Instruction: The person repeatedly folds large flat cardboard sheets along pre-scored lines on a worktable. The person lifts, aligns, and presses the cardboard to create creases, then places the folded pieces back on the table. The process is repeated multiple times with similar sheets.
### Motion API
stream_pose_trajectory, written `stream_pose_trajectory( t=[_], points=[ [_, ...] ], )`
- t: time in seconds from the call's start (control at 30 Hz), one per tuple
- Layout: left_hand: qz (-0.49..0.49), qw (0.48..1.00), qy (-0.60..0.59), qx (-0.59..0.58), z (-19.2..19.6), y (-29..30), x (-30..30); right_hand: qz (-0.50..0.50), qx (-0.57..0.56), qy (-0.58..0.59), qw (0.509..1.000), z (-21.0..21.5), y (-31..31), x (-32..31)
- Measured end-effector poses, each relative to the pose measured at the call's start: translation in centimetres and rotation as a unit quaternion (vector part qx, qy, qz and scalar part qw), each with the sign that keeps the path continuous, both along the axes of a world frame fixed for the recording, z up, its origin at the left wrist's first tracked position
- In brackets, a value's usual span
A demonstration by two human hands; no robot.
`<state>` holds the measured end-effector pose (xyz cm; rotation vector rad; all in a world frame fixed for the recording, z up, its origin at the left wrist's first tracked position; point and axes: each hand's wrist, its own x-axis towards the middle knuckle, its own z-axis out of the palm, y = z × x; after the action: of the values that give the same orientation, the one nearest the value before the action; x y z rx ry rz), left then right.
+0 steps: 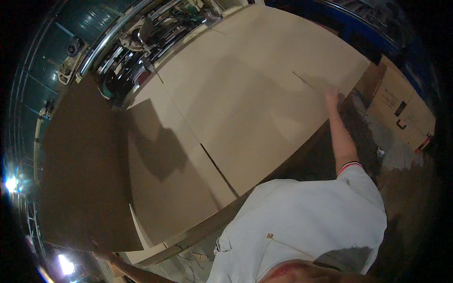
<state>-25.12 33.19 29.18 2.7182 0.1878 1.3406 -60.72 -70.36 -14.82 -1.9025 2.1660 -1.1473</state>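
Note:
A large tan cardboard sheet point(255, 94) with cut slots and crease lines lies across the middle. At its left a wide panel point(85, 174) stands raised, its dark shaded face toward me. My left hand point(104, 256) is closed on the lower edge of that panel, with its fingers partly hidden. My right arm reaches out to the sheet's right edge. There my right hand point(332, 96) rests with its fingers curled at the board, small and a little blurred. A shadow falls over the sheet's left part.
Beyond the sheet's far left edge stands a machine point(141, 40) with metal rollers and bars. A printed cardboard box point(401, 106) sits on the floor at the right. Blue equipment point(363, 30) runs along the far right. Further cardboard point(184, 238) lies beneath the sheet's near edge.

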Motion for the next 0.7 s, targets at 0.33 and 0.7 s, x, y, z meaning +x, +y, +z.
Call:
stream_pose_trajectory(
  t=[0.33, 0.7],
  points=[
    [-0.049, 0.961, -0.015, -0.272, -8.4, 0.3, -3.5, 0.049, 0.201, -0.140, 0.968, 3.1, -3.4, -1.9],
    [-0.143, 0.920, 0.035, -0.362, -8.4, 8.8, -4.2, 0.126, 0.307, -0.540, 0.773, 12.8, -10.3, -3.7]
  ],
)
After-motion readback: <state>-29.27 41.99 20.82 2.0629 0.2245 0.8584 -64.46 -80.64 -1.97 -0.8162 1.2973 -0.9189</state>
